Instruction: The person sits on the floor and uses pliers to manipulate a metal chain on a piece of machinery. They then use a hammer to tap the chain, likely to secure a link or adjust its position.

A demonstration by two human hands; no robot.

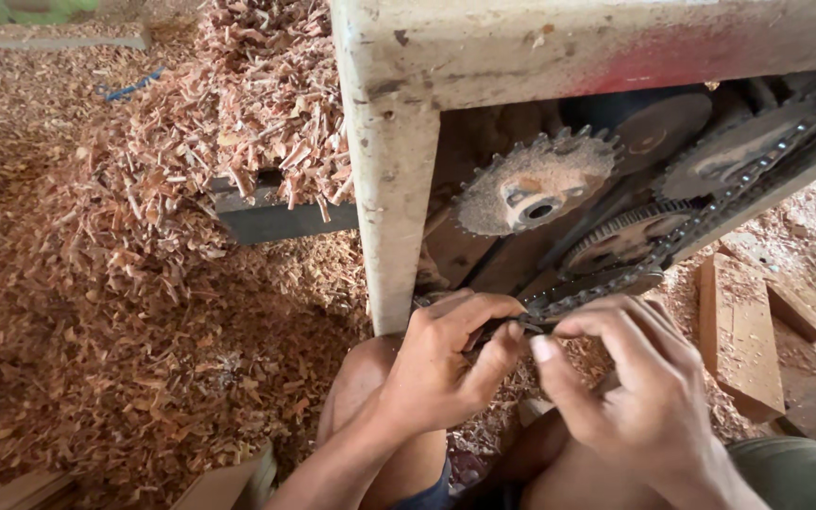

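Hands meet on a roller chain (569,300) hanging slack under the machine's sprockets (533,184): the left hand (441,364) pinches its loose end, the right hand (630,387) curls narrow fingers against it. Wood shavings (144,236) heap beside the pale frame leg (391,189); timber blocks (743,340) lie to the right.

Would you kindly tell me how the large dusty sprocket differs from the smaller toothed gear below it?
The large sprocket is sawdust-caked, pale, with widely spaced pointed teeth and no chain on it. The smaller gear is darker, finer-toothed, and lies against the chain. Both are round, toothed and mounted inside the machine frame.
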